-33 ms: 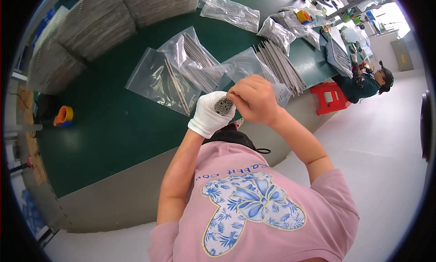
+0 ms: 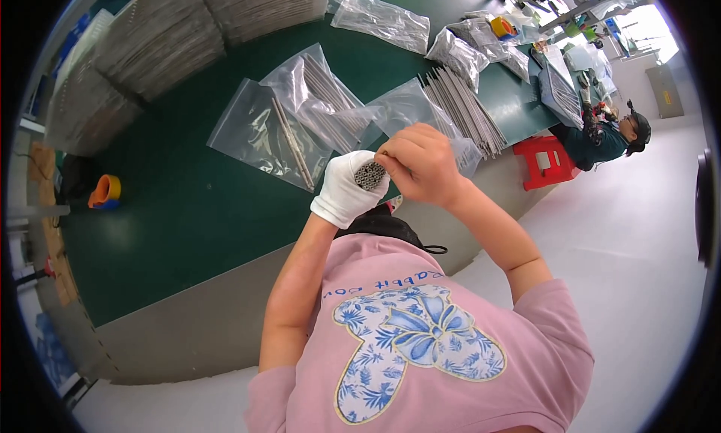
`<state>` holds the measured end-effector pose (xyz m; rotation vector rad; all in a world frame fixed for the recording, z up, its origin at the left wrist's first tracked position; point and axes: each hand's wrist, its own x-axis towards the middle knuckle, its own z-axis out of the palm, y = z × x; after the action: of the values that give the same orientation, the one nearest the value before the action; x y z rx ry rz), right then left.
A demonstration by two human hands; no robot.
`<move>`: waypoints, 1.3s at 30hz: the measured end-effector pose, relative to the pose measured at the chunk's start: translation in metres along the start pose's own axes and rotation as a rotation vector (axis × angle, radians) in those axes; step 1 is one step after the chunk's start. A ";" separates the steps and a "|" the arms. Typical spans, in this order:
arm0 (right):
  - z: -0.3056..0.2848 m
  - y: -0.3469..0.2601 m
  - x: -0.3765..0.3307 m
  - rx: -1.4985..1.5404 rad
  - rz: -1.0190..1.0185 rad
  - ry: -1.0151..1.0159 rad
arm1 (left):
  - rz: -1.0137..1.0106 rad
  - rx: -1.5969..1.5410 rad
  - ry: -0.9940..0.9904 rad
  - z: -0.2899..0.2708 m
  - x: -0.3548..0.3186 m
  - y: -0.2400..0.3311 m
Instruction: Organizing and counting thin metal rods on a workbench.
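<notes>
My left hand [image 2: 345,190], in a white glove, is wrapped round a bundle of thin grey metal tubes [image 2: 369,176]. Their round, hollow-looking ends point up toward me. My right hand [image 2: 422,162] is bare, its fingers curled and thumb tip at the rim of the bundle. Whatever its fingertips pinch, if anything, is hidden. Beyond my hands lies a clear plastic bag [image 2: 259,144] with a few thin rods [image 2: 293,144] on it. Another clear bag [image 2: 315,95] holds several similar rods. To the right, a row of grey rods [image 2: 467,111] lies partly under clear plastic.
Wrapped stacks [image 2: 161,39] stand at the back left of the green table [image 2: 188,238]. A tape roll [image 2: 105,192] sits at the left, another tape roll [image 2: 503,28] among filled bags [image 2: 458,57] far right. A person [image 2: 601,140] works beside a red stool [image 2: 542,162].
</notes>
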<state>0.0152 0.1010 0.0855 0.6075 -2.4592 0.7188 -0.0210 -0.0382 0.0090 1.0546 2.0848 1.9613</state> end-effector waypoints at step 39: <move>-0.001 0.000 -0.004 0.055 0.029 0.033 | 0.009 0.031 0.008 -0.003 0.006 -0.005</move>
<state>0.0184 0.1021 0.0841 0.5771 -2.4296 0.8041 -0.0291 -0.0377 0.0075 1.0649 2.1254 1.9461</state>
